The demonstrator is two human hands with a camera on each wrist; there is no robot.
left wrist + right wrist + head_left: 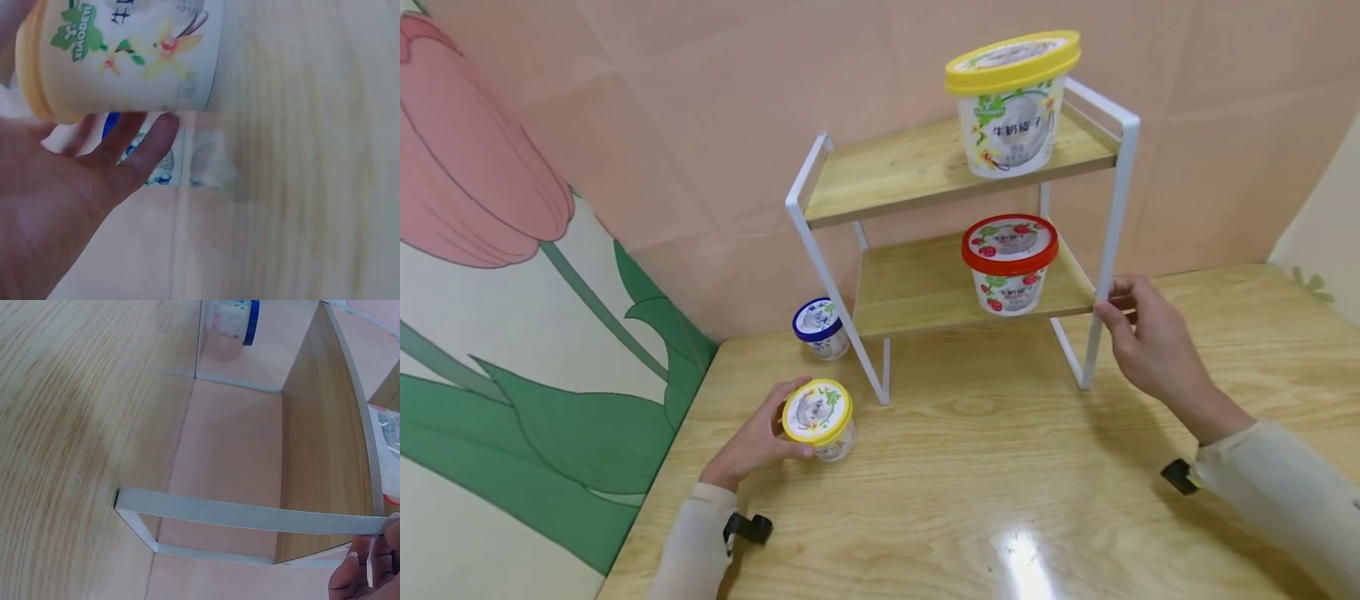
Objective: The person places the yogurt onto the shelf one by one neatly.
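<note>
A small white tub with a yellow lid (pixel 817 412) stands upright at the table's left. My left hand (pixel 765 436) holds it from its left side, thumb in front and fingers behind. Printed flowers on this tub (pixel 144 56) show in the left wrist view, with my left hand (pixel 69 194) beside it. At the right, my right hand (pixel 1152 333) pinches the white metal leg (pixel 1108 250) of a two-tier wooden shelf (pixel 917 283). The right wrist view shows only the fingers of my right hand (pixel 369 565) at the frame (pixel 250 514).
A large yellow-lidded tub (pixel 1011 104) stands on the upper tier at the right. Below it, a red-lidded tub (pixel 1011 265) sits on the lower tier. A blue-lidded tub (pixel 822 328) stands behind the shelf's left leg. The wooden table (pixel 955 483) meets a pink backdrop (pixel 715 125).
</note>
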